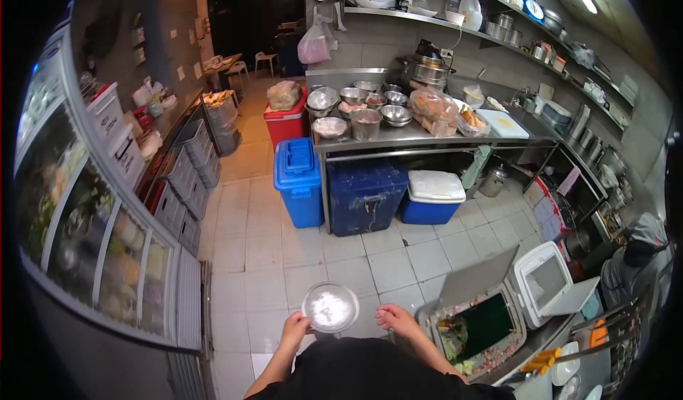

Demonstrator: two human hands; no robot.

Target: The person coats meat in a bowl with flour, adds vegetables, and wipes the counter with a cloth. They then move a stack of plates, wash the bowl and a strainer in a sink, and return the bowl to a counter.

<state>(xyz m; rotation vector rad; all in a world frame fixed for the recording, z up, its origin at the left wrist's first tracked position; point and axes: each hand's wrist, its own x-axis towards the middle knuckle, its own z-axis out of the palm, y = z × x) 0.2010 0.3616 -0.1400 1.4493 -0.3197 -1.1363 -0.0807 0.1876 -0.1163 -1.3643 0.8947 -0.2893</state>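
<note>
My left hand (296, 327) is closed on the left rim of a round metal bowl (348, 322), held in front of my body above the tiled floor. White powdery stuff (331, 309) lies in the bowl's middle. To the right of the bowl, clear of its rim, is my right hand (395, 319). Its fingers are loosely bent and apart, with nothing visible in them. Right of that hand stands an open bin (514, 325) with vegetable scraps inside.
A steel counter (455, 141) ahead carries several metal bowls (395, 115), bagged food (432, 109) and a white cutting board (502, 124). Below and beside it stand a blue bin (297, 186) and cooler boxes (432, 197). A glass-door fridge (99, 229) borders the left.
</note>
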